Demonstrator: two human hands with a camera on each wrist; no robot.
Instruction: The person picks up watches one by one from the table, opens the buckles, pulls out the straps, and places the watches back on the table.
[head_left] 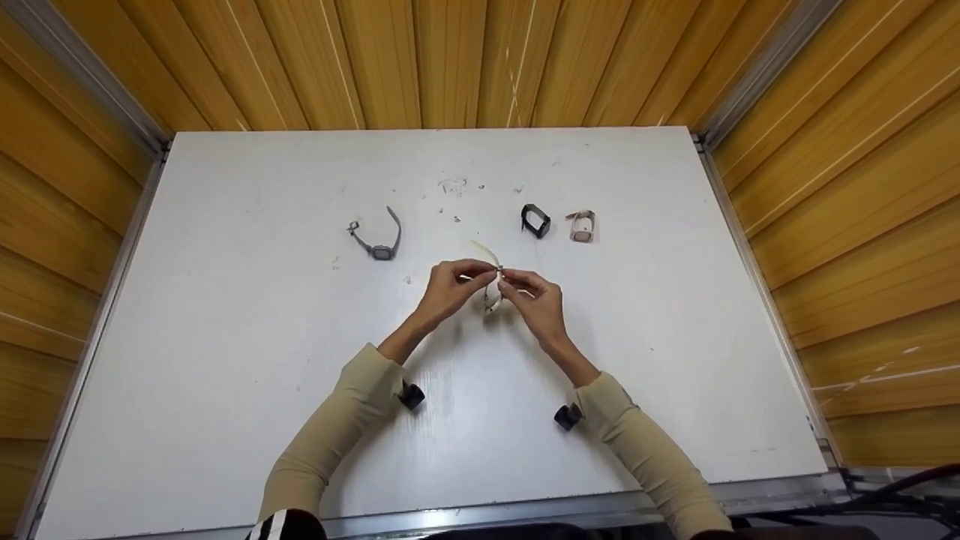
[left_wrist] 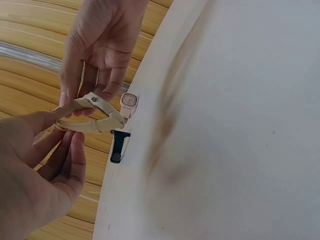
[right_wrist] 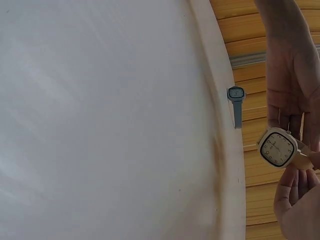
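The right wrist view shows the squared dial and numerals of the cream watch, which the head view hides; the left wrist view adds the small crown on the case's side and the strap bent round into a loop. Only the head view takes in all three other watches on the table.

In that view, the left hand pinches the strap between thumb and fingers, and the right hand pinches it just beside, so both are closed narrowly, fingertips nearly meeting. The cream watch lies at 3 o'clock from the left hand and 9 o'clock from the right, its pale strap end jutting towards 11 o'clock. From it, the grey watch lies at 10 o'clock, the black watch at 1, and the pink watch at 2.
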